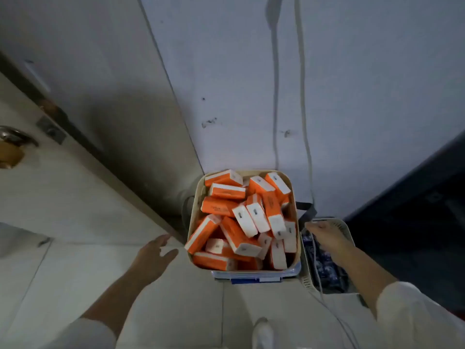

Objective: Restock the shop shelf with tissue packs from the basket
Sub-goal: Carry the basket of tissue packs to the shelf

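Tissue packs (241,217), orange and white, heaped loose at all angles in basket (196,210), full to the rim; basket low against the wall, set on a blue-lidded box (254,276). Far left, door (75,197) with metal knob (15,137). Next, left hand (156,255), just beside the basket's left wall but apart from it, fingers (163,239) spread wide and straight, holding nothing. Middle, the packs themselves, none lifted, none gripped. At the basket's right side, dark handle (305,210), and just below it right hand (327,236), over a white crate (307,282), fingers stretched toward the handle, nearly straight, nothing plainly held; touching the handle or not, impossible to tell. White cable (305,137) down the wall and past that hand. Far right, dark cabinet (415,210). No shelf in view. Step in hand, by the look of it: the very first, reaching for the basket from both sides, stocking itself not yet begun. Next move, likely: close both hands on the basket or its handles and lift level, to keep the loose heap from spilling; else pick off one top pack. After that, a turn toward the shelf.
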A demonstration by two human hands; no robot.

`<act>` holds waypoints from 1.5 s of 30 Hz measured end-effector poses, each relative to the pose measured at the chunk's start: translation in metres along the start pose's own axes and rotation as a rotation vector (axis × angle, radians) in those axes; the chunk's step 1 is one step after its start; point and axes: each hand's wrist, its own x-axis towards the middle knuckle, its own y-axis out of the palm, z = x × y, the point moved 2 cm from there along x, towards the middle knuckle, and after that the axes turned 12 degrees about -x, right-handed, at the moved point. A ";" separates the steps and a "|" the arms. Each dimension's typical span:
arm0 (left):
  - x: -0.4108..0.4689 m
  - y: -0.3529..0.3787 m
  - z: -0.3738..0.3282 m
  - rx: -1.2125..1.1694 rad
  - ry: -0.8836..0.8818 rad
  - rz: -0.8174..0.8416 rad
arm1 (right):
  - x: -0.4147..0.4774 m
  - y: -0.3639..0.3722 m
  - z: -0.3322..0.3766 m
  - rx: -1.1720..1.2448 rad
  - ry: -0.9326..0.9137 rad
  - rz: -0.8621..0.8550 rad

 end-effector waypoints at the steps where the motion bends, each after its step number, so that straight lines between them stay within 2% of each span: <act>1: 0.004 0.004 0.003 -0.019 -0.032 0.011 | 0.006 0.002 0.000 0.112 -0.003 0.038; 4: 0.013 0.014 0.010 -0.038 -0.125 0.047 | 0.017 0.008 0.003 0.349 0.009 0.178; 6: 0.022 0.019 0.015 -0.065 -0.170 0.051 | 0.029 0.010 0.004 0.457 0.026 0.198; 16: 0.077 0.030 0.026 -0.182 -0.259 0.114 | 0.074 0.019 0.003 0.684 0.205 -0.026; 21: 0.101 0.039 0.039 -0.267 -0.362 0.201 | 0.094 0.029 0.004 0.650 0.282 -0.220; 24: 0.116 0.046 0.045 -0.408 -0.442 0.252 | 0.099 0.035 0.008 0.568 0.296 -0.278; 29: 0.135 0.059 0.031 -0.755 -0.522 0.379 | 0.110 0.039 0.005 0.614 0.318 -0.321; 31: 0.143 0.065 0.025 -0.871 -0.569 0.356 | 0.113 0.038 0.002 0.614 0.299 -0.318; 36: 0.162 0.073 0.022 -1.082 -0.713 0.166 | 0.114 0.035 -0.003 0.633 0.288 -0.310; 40: 0.172 0.070 0.021 -1.303 -0.720 0.031 | 0.109 0.033 -0.004 0.660 0.264 -0.278; 45: 0.177 0.058 0.012 -1.377 -0.605 0.097 | 0.099 0.030 -0.005 0.743 0.253 -0.236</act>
